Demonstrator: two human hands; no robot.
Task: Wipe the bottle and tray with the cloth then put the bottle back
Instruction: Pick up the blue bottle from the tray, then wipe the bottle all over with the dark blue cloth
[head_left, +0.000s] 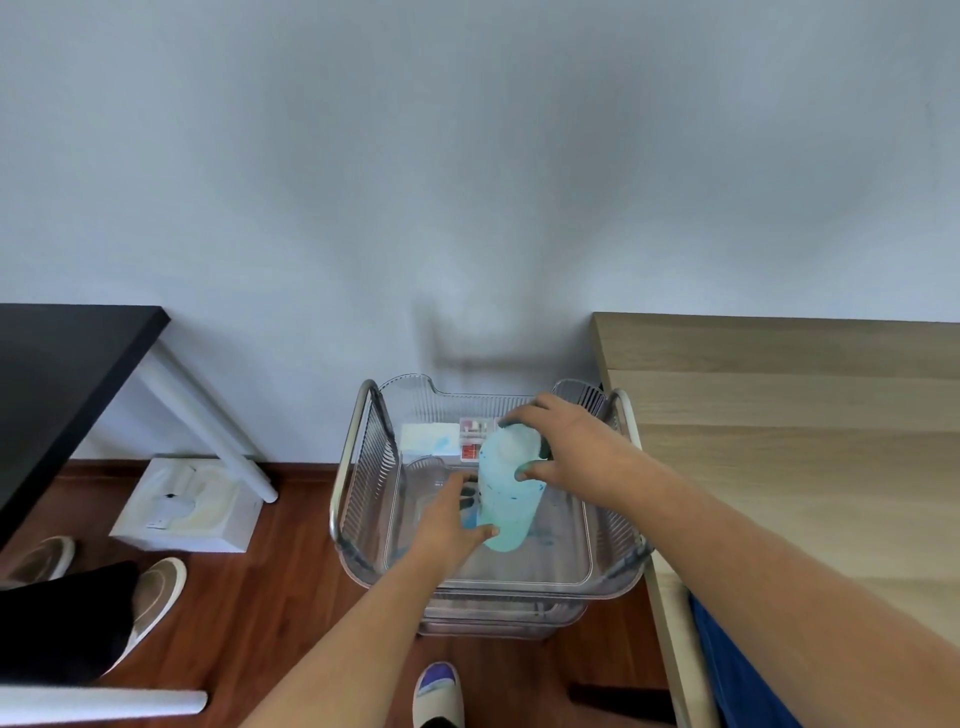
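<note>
Right hand (566, 441): fingers curled over the top end of the bottle (506, 499), thumb on its near side. A firm grasp.

Left hand (451, 519): thumb pressed to the bottle's lower body, fingers running up along its left side. Cannot tell whether they wrap behind it.

Bottle: pale blue-green with darker blue smears, inside the clear tray (519, 581). It leans a little, top end toward the wall. The tray sits on top of a metal-framed cart (349, 467), just beside the wooden surface (779, 441).

Step in hand, as judged: taking the bottle up out of the tray for wiping.
- Carry the weight at the top with the right hand and steady the base with the left.
- Lift straight up past the ribbed tray walls.
- The smears may be wet, so expect a slippery body and avoid trailing it across the tray floor, which already carries blue marks.

Hard to make out:
- No cloth is identified. A pale flat item (430, 436) at the back of the tray could be one, or a packet.
- The red-and-white box (474, 441) beside it is too small to read.
- The right hand hides the bottle's cap.
- Whether the base touches the tray floor is unclear.
- Dark patches by the left fingertips are stain or shadow, undetermined.
- Only the edges of the cart's lower tiers show.
</note>
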